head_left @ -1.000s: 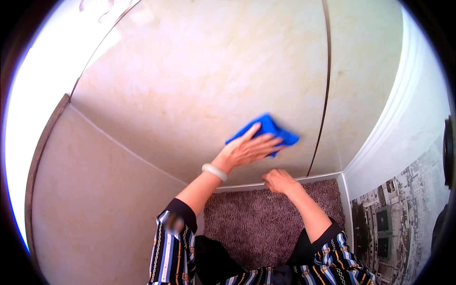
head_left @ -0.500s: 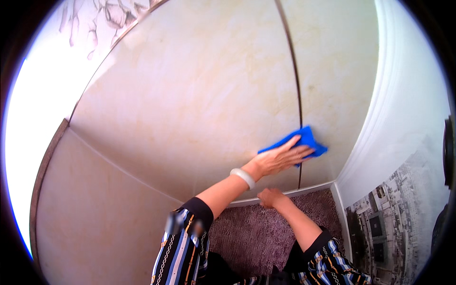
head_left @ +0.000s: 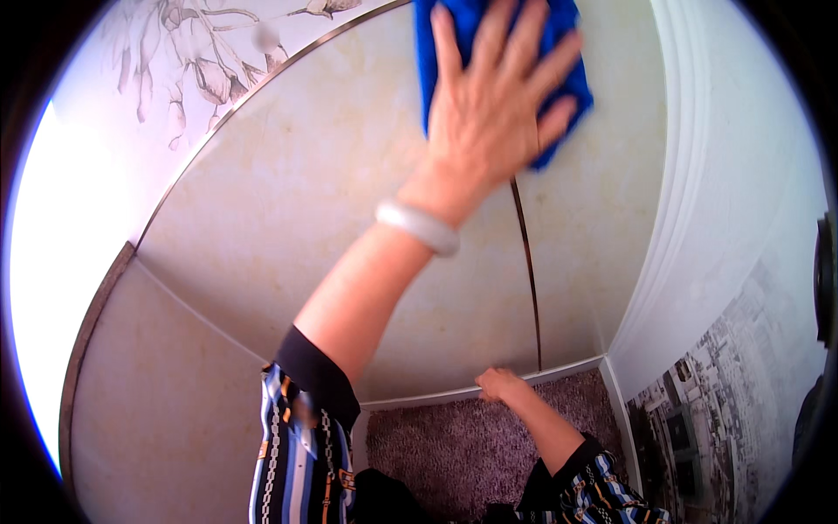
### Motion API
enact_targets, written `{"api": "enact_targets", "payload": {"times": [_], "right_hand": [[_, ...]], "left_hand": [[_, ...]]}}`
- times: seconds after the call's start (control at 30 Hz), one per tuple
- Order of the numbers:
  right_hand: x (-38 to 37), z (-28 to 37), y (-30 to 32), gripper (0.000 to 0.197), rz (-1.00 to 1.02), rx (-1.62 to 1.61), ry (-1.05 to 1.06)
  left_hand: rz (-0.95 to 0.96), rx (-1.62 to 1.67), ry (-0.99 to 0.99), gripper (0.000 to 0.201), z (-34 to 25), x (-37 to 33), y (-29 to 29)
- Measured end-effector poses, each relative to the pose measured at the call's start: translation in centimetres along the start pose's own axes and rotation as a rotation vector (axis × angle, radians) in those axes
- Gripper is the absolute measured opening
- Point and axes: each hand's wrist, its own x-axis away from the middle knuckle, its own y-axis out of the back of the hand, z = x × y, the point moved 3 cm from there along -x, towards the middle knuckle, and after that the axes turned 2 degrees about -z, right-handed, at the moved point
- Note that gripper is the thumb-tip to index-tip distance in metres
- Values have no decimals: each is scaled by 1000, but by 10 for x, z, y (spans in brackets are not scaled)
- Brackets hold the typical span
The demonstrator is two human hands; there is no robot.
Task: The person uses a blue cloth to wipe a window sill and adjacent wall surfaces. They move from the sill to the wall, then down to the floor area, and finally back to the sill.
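My left hand (head_left: 493, 113), with a pale bangle (head_left: 417, 227) at its wrist, is high on the cream marbled wall panel (head_left: 349, 192). Its spread fingers press a blue cloth (head_left: 569, 96) flat against the surface, and part of the cloth runs past the top of the picture. A dark vertical strip (head_left: 526, 253) in the panel comes out from under the cloth and hand. Low down, my right hand (head_left: 499, 384) is closed in a loose fist beside the foot of the panel, above the carpet, and no object shows in it.
Purple-brown shaggy carpet (head_left: 436, 445) covers the floor, edged by a white baseboard (head_left: 410, 400). To the right are white moulding (head_left: 672, 201) and a wall with a grey city picture (head_left: 690, 428). Upper left, a flower-patterned wall (head_left: 209, 70) lies beyond a metal trim.
My left hand has swept the blue cloth up the panel, from low beside the dark strip to the top of the picture. The right hand has stayed almost still, closed.
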Motion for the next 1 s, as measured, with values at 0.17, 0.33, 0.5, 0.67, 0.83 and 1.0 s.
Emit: {"api": "enact_targets", "payload": {"times": [0.17, 0.33, 0.5, 0.67, 0.83, 1.0], "right_hand": [[0, -19, -10, 28, -99, -47, 28], [10, -6, 23, 24, -402, -241, 151], [50, 2, 93, 16, -916, -480, 371], [95, 34, 128, 9, -1646, -701, 357], [94, -16, 118, 14, -1923, -1081, 185], [98, -30, 120, 17, -2047, -1034, 9]], "left_hand": [[508, 11, -500, 73, -109, 119, -15], [567, 34, -734, 73, -112, 140, -20], [176, 8, -238, 59, -62, -2, -31], [62, -44, -138, 56, -61, -13, -35], [459, 24, -506, 74, -130, 91, -39], [551, -47, -758, 72, -124, 153, -18]]}}
